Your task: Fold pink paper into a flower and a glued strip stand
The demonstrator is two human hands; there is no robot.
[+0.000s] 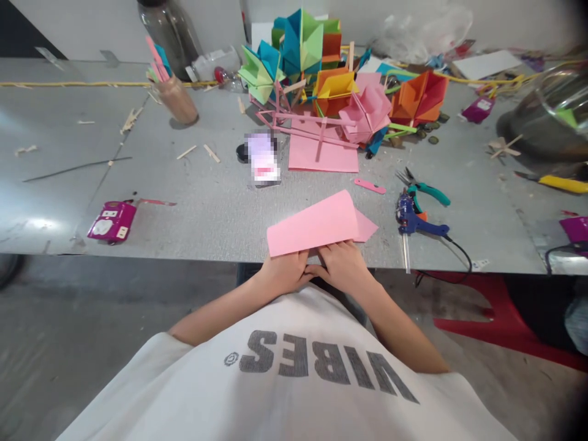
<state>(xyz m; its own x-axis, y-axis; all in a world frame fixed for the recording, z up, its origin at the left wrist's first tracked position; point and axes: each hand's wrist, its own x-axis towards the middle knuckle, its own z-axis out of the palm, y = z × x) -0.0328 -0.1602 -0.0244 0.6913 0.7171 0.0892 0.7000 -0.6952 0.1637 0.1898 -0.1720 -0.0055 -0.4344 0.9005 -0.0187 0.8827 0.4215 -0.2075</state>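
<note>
A pink sheet of paper (315,226) lies at the near edge of the table, bent over on itself so its upper layer curves up. One pointed corner sticks out on the right. My left hand (285,271) is at the sheet's near left edge, its fingertips hidden under the curved layer. Beside it, my right hand (343,263) has its fingers bent against the near edge, partly covered by the paper. The two thumbs meet between the hands.
Folded colored paper shapes (301,46) crowd the back, near a flat pink stack (316,153) and a phone (264,159). To the right lie a blue glue gun (416,217), pliers (432,193) and a pink cutter (370,186). A purple power adapter (113,222) sits left.
</note>
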